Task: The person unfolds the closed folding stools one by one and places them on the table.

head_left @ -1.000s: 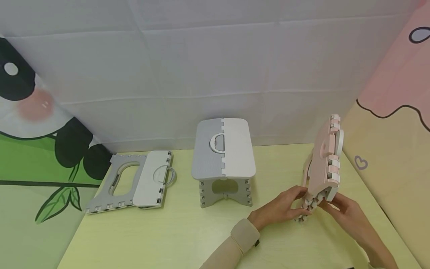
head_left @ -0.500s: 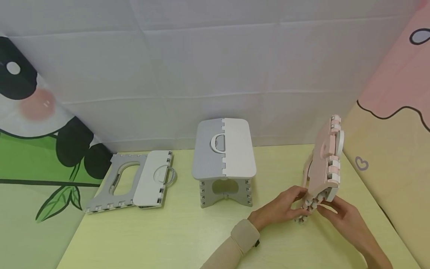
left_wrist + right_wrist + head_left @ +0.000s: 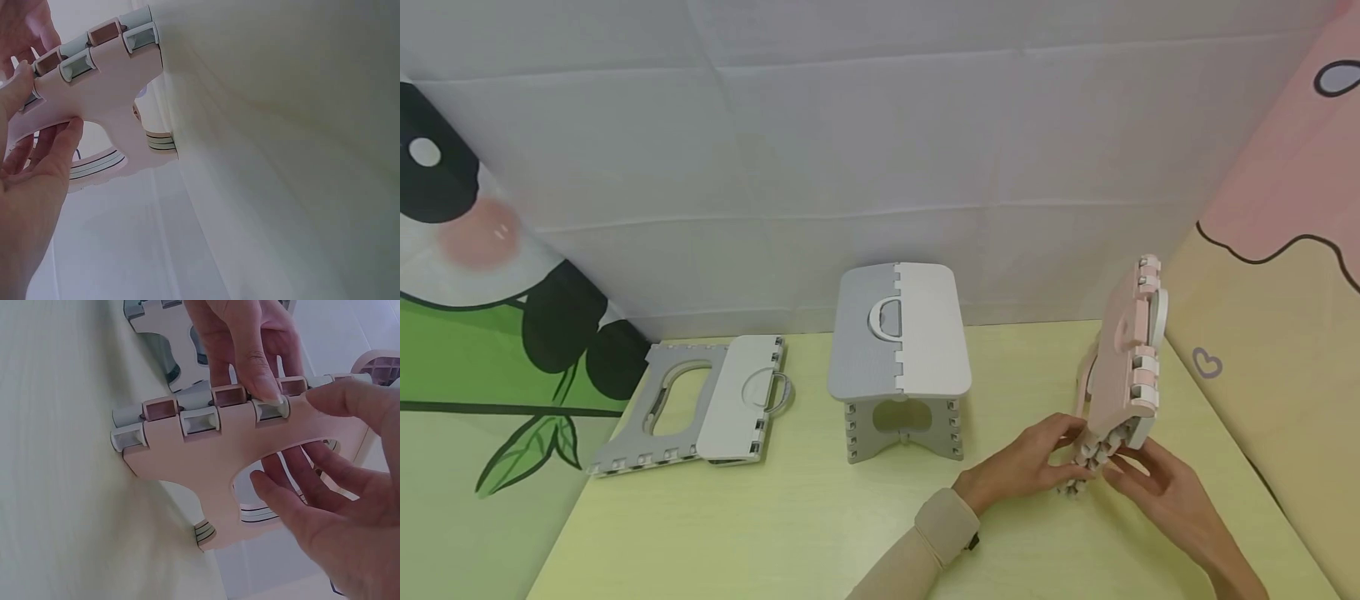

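A pink and white folding stool, partly folded, stands on end at the right of the table. My left hand grips its near hinged edge from the left; in the right wrist view that thumb lies on the hinge knuckles. From the other side, my right hand holds the leg panel. Its fingers reach into the panel's cut-out, and its thumb is at the hinged edge. In the left wrist view, the left hand's fingers also reach into an opening. The stool's far side is hidden.
A grey and white folding stool stands unfolded at the table's middle back. Another grey and white stool lies folded flat at the left. A white cloth wall rises behind the yellowish table, with printed panels on both sides.
My right hand has shifted slightly left along the stool's lower edge, its thumb moving closer to the left hand. The left hand and the pink stool stay nearly still.
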Demonstrator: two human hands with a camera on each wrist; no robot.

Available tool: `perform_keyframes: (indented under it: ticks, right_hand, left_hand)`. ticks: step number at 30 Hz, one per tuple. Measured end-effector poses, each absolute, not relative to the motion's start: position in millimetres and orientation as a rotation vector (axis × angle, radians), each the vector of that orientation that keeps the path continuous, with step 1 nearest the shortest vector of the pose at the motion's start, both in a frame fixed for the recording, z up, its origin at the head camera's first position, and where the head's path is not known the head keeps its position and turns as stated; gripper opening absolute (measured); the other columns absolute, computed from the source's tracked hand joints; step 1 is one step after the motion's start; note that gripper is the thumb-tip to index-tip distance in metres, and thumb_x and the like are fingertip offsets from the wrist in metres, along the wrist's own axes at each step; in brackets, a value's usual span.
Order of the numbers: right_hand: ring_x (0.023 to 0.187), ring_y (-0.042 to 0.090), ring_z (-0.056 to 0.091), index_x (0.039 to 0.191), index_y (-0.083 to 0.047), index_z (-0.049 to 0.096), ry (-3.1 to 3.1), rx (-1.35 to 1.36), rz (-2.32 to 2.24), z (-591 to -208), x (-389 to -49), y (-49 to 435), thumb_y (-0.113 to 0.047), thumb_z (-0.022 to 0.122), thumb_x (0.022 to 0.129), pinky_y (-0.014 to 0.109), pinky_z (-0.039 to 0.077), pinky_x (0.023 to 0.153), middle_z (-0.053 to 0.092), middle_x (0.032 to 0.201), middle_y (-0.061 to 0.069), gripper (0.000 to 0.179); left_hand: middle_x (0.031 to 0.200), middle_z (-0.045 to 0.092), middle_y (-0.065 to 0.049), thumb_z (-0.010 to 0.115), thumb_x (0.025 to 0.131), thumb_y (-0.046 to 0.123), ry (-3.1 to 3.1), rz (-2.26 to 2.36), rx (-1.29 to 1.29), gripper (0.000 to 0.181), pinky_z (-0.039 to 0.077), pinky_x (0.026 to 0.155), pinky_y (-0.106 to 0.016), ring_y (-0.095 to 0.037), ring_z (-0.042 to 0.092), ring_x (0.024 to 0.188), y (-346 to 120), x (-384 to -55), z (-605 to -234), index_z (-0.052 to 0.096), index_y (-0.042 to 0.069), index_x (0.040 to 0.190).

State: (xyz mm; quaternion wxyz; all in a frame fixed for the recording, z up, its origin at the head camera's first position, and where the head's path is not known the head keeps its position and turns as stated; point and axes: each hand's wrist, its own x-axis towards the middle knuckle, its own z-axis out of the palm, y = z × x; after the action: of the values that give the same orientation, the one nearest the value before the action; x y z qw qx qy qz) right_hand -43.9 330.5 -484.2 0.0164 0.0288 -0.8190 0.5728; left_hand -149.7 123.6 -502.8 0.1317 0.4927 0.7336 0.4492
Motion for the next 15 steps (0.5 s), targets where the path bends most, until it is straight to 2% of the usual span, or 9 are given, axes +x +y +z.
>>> perform_keyframes:
  ticks: [4,10,15]
  right_hand:
    - [0.12,-0.011,0.053,0.159,-0.007,0.035,-2.502,0.098,1.826,-485.2,-43.1,327.5,-0.001,0.067,0.099,0.023,0.058,0.088,0.047,0.14,-0.026,0.068]
    - [0.123,-0.008,0.054,0.157,-0.002,0.039,-2.38,0.19,1.855,-489.1,-45.0,320.7,0.012,0.067,0.093,0.021,0.056,0.091,0.051,0.141,-0.019,0.071]
    - [0.124,-0.007,0.053,0.153,0.0,0.043,-2.346,0.185,1.751,-493.6,-46.9,315.5,0.016,0.069,0.09,0.018,0.052,0.095,0.053,0.138,-0.015,0.071]
  left_hand:
    - [0.139,0.051,-0.008,0.071,0.098,0.017,2.131,1.298,1.423,0.057,0.037,0.108,-0.01,-0.002,0.047,0.133,123.8,-150.0,-503.0,0.042,0.001,0.145]
    - [0.137,0.052,-0.008,0.071,0.098,0.015,2.128,1.303,1.428,0.057,0.037,0.108,-0.011,-0.002,0.047,0.132,124.2,-150.5,-503.1,0.043,0.001,0.145]
    - [0.138,0.052,-0.008,0.071,0.097,0.015,2.129,1.301,1.422,0.058,0.037,0.107,-0.01,-0.002,0.047,0.132,124.1,-150.2,-503.8,0.043,0.001,0.145]
